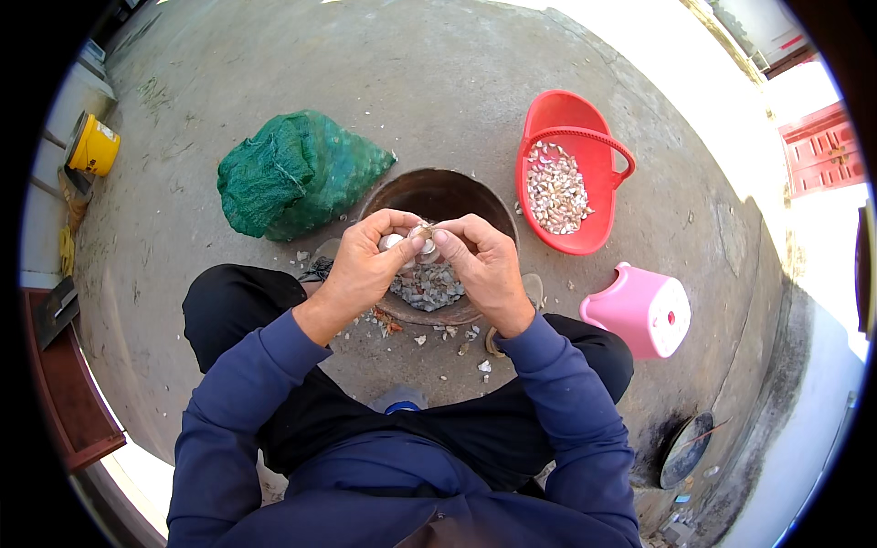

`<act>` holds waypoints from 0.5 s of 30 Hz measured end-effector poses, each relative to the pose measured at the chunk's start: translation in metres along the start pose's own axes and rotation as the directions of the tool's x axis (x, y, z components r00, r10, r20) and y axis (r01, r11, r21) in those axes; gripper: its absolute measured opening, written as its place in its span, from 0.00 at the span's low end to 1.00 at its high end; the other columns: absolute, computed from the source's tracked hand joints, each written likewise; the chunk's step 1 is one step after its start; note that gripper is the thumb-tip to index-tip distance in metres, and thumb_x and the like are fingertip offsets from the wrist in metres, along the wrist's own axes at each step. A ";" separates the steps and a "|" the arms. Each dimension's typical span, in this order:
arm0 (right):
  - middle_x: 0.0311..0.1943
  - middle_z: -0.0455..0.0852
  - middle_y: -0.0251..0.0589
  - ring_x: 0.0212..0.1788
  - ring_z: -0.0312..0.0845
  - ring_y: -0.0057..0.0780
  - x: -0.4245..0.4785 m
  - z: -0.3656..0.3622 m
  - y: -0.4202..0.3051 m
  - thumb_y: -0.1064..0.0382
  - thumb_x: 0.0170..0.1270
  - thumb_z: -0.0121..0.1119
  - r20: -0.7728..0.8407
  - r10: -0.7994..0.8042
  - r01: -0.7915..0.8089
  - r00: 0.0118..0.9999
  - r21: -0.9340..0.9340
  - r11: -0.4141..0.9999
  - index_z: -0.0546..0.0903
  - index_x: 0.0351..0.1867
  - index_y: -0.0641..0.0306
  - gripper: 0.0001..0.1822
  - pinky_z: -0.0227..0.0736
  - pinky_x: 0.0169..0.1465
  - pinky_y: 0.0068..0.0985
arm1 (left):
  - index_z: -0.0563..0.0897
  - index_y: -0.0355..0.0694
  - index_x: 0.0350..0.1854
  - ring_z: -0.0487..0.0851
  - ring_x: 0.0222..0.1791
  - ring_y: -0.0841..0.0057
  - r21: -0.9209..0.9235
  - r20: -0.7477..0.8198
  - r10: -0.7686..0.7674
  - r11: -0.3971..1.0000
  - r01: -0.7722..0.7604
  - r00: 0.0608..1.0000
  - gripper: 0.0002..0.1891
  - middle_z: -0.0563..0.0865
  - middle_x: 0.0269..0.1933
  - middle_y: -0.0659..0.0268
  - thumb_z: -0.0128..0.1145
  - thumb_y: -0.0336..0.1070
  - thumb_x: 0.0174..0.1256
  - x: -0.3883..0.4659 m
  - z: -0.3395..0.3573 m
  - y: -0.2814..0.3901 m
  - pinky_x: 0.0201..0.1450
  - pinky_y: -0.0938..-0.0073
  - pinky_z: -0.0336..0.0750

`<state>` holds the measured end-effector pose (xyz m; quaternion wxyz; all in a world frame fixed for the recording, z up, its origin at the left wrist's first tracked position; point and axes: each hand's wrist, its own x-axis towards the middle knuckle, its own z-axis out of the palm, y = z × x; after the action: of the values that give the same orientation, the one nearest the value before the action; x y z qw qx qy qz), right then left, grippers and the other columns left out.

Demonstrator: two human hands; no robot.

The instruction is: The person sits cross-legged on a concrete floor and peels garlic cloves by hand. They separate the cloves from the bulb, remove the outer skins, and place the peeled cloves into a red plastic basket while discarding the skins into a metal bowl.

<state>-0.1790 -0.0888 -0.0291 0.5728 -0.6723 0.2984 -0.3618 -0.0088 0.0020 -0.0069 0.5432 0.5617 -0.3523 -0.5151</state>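
Observation:
Between my two hands is a whitish garlic bulb [426, 250], partly covered by my fingers. My left hand [366, 257] cradles its left side, and a pale round piece shows between thumb and fingers. On the other side, my right hand [483, 260] pinches papery skin at the top with thumb and forefinger. Both hands are above a round dark basin [449, 181], which has a heap of dry garlic skins [430, 288] at its near side. Toward the back right, a red plastic basket [599, 205] with a handle contains many loose garlic cloves [558, 188].
A full green mesh sack [301, 178] rests left of the basin. To the right, a pink plastic stool [637, 312] lies on its side. Skin scraps [449, 332] litter the concrete by my feet. A yellow bucket [94, 146] is at far left, a dark round pan [685, 452] at lower right.

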 end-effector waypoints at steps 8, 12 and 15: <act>0.32 0.91 0.39 0.32 0.88 0.19 -0.003 -0.001 -0.027 0.70 0.74 0.63 0.073 0.340 -0.341 0.938 0.003 0.940 0.87 0.44 0.74 0.08 0.80 0.35 0.20 | 0.82 0.33 0.53 0.82 0.40 0.88 0.073 -0.020 0.036 0.997 -0.034 0.999 0.13 0.87 0.43 0.69 0.70 0.31 0.72 -0.001 0.002 -0.006 0.42 0.83 0.80; 0.32 0.91 0.36 0.32 0.88 0.17 -0.004 -0.003 -0.019 0.66 0.76 0.63 0.095 0.294 -0.293 0.951 -0.026 0.956 0.87 0.46 0.70 0.08 0.75 0.29 0.16 | 0.82 0.34 0.54 0.82 0.42 0.88 0.065 -0.019 0.027 0.998 -0.026 0.999 0.12 0.86 0.45 0.70 0.68 0.29 0.73 0.000 0.001 -0.010 0.45 0.83 0.81; 0.31 0.90 0.36 0.31 0.88 0.17 -0.004 -0.002 -0.020 0.67 0.75 0.63 0.096 0.265 -0.262 0.960 -0.041 0.964 0.87 0.44 0.71 0.07 0.76 0.28 0.16 | 0.82 0.35 0.54 0.82 0.43 0.88 0.072 -0.021 0.018 0.997 -0.016 1.000 0.12 0.86 0.46 0.70 0.66 0.27 0.73 0.000 0.001 -0.009 0.48 0.83 0.81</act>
<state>-0.1831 -0.0833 -0.0095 0.6207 -0.6518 0.3609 -0.2441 -0.0110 0.0032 -0.0159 0.5306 0.5834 -0.3696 -0.4914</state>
